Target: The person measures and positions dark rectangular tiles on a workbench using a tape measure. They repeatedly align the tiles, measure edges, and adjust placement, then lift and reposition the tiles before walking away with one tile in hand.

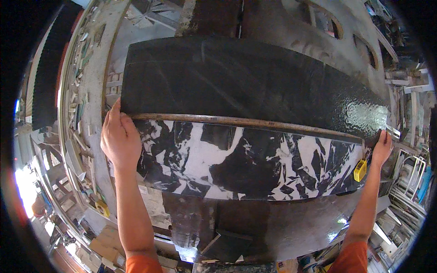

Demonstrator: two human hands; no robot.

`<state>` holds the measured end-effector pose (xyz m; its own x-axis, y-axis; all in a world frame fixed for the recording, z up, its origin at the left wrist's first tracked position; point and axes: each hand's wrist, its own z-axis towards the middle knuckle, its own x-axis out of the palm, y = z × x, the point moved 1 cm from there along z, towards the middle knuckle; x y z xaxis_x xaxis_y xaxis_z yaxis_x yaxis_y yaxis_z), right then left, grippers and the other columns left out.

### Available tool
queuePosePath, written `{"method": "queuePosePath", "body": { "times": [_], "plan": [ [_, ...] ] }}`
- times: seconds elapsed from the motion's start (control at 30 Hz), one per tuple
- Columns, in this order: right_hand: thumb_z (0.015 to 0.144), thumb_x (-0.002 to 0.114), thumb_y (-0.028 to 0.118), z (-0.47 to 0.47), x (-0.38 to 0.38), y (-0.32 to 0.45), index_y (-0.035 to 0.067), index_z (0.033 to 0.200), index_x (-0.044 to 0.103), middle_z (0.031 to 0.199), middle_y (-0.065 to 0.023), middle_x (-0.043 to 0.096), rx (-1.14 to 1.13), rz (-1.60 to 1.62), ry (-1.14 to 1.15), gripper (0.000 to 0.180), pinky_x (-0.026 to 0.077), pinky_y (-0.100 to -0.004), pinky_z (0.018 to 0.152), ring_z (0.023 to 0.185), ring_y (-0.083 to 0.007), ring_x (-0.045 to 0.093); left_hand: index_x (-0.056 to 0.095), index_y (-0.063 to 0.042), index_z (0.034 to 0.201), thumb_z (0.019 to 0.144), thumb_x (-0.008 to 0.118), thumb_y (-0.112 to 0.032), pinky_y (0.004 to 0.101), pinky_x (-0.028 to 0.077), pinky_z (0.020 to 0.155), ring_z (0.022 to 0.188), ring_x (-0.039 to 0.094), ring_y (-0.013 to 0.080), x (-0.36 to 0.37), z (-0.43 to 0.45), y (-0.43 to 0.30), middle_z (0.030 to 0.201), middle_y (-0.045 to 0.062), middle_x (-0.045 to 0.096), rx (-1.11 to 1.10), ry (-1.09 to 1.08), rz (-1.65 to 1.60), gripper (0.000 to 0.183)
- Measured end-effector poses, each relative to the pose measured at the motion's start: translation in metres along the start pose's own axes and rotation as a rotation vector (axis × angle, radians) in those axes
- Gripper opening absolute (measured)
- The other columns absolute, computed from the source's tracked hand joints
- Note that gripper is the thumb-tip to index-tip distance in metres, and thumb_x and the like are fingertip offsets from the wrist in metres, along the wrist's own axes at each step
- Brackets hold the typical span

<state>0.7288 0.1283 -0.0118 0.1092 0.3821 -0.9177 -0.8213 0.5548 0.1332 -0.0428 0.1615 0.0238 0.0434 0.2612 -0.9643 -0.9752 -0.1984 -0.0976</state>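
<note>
A long, dark stone slab [218, 78] stretches across the view before me, with a bright reflection on its rippled right end. My left hand [121, 140] grips its left end, the thumb near the lower corner. At the opposite end, my right hand [382, 148] holds the slab's right corner. A narrow brown strip [218, 119] with dark marks runs along the slab's near edge; whether it is wood or a tape blade I cannot tell. Below it lies a black-and-white veined stone slab [218, 153]. A yellow tape measure [360, 170] sits at that slab's right end, beside my right forearm.
Under the slabs is a dark brown work surface [290, 218]. A second yellow tape measure [102, 208] rests on the left, below a ledge strewn with stone offcuts [76, 78]. Cardboard [107, 244] lies at lower left. White metal frames [409, 181] stand at right.
</note>
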Motion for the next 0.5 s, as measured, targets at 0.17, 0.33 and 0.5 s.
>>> {"method": "queuePosePath", "body": {
  "times": [0.17,0.33,0.5],
  "plan": [
    [0.097,0.075,0.022,-0.058,-0.063,0.128,0.011,0.136,0.067,0.135,-0.0134,0.066,-0.517,0.364,0.347,0.042,0.045,-0.0406,0.110,0.126,-0.0291,0.060,0.064,-0.006,0.138,0.098,0.050,-0.012,0.0478,0.055,0.088,0.102,0.070,0.0380,-0.001,0.000,0.000,0.114,0.017,0.073,0.001,0.016,-0.037,0.042],
    [0.081,0.085,0.011,-0.084,-0.075,0.208,0.003,0.103,0.075,0.103,-0.0096,0.060,-0.772,0.472,0.422,0.025,0.048,-0.0411,0.091,0.103,-0.0288,0.057,0.064,-0.006,0.138,0.099,0.051,-0.013,0.0478,0.055,0.087,0.101,0.070,0.0382,-0.001,0.000,0.000,0.112,0.019,0.073,0.019,-0.017,-0.004,0.041],
    [0.083,0.082,0.008,-0.084,-0.073,0.205,0.001,0.087,0.068,0.094,-0.0081,0.061,-0.742,0.526,0.449,0.015,0.047,-0.0404,0.090,0.101,-0.0292,0.057,0.065,-0.007,0.138,0.101,0.050,-0.014,0.0471,0.056,0.089,0.102,0.071,0.0382,-0.002,-0.001,-0.001,0.115,0.019,0.074,-0.006,0.025,0.000,0.041]
  ]
}}
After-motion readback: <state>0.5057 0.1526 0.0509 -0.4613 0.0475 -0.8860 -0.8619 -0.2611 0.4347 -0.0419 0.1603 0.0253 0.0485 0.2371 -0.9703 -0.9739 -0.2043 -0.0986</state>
